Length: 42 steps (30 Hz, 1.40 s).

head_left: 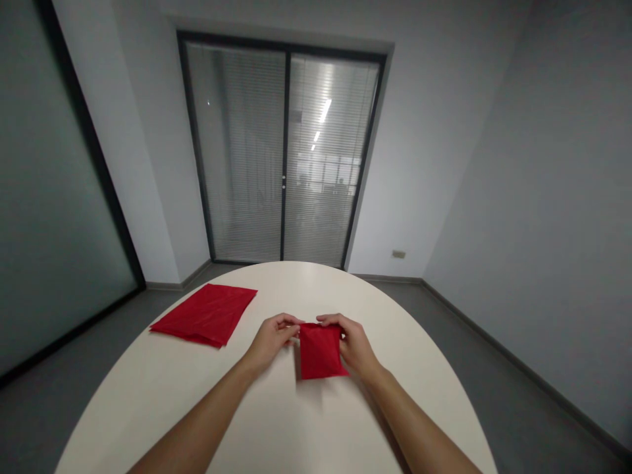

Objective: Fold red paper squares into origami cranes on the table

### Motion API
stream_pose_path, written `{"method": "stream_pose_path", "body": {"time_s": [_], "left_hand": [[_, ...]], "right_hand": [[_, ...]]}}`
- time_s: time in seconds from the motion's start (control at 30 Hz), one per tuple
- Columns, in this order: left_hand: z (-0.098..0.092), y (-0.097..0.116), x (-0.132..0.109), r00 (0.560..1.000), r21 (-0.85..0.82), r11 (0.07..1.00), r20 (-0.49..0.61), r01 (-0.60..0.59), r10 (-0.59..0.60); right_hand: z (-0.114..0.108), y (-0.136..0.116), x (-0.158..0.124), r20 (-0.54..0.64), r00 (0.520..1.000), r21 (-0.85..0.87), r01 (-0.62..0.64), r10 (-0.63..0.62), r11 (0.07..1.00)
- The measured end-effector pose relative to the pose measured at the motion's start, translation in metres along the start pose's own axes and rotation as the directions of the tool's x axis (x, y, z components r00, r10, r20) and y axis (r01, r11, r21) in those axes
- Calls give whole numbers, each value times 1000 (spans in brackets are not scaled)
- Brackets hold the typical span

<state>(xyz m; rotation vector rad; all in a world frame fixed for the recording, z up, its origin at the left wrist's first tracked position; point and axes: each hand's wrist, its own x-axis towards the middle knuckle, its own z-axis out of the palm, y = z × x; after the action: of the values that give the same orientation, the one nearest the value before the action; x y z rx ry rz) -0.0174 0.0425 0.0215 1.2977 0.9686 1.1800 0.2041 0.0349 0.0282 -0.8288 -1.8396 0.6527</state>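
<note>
A small red square of folded, thin sheet material point(320, 352) is held between my two hands, over the middle of the white table point(266, 421). My left hand point(273, 339) pinches its upper left corner between thumb and fingers. At the upper right, my right hand point(353, 339) grips the edge, with the index finger along the top and the thumb largely hidden. The square casts a shadow on the table at its left and below. Whether it is paper or cloth I cannot tell.
A stack of larger red sheets point(205, 315) lies flat at the table's left side. The round table edge curves away ahead and to both sides. Beyond it stand a glass door with blinds point(241, 164) and pale walls point(553, 184).
</note>
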Motion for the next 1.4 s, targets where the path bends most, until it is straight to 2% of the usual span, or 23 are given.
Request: {"method": "stream_pose_path", "body": {"time_s": [0.17,0.37,0.57,0.87,1.13,1.27,1.4], "left_hand": [[0,1,-2,996,77,994,49,-72,68],[0,2,-6,984,195,968,111,-157,137],[-4,4,-4,972,286,931,118,-229,203],[-4,7,-7,976,362,907,112,-216,188],[-3,3,-4,987,283,947,92,-153,132],[-4,0,-3,987,299,941,67,-157,144],[-1,2,-4,990,270,952,53,-143,134]], "right_hand": [[-3,4,1,3,1000,35,-12,12,999],[-5,-5,5,15,999,76,-40,39,996],[-17,-14,6,72,993,-48,-89,92,995],[-32,-20,7,74,985,-129,-144,154,981],[-33,-17,7,121,983,-167,-119,140,979],[-34,-15,7,128,980,-142,-134,152,981],[-33,-11,8,96,973,-36,-210,212,977]]}}
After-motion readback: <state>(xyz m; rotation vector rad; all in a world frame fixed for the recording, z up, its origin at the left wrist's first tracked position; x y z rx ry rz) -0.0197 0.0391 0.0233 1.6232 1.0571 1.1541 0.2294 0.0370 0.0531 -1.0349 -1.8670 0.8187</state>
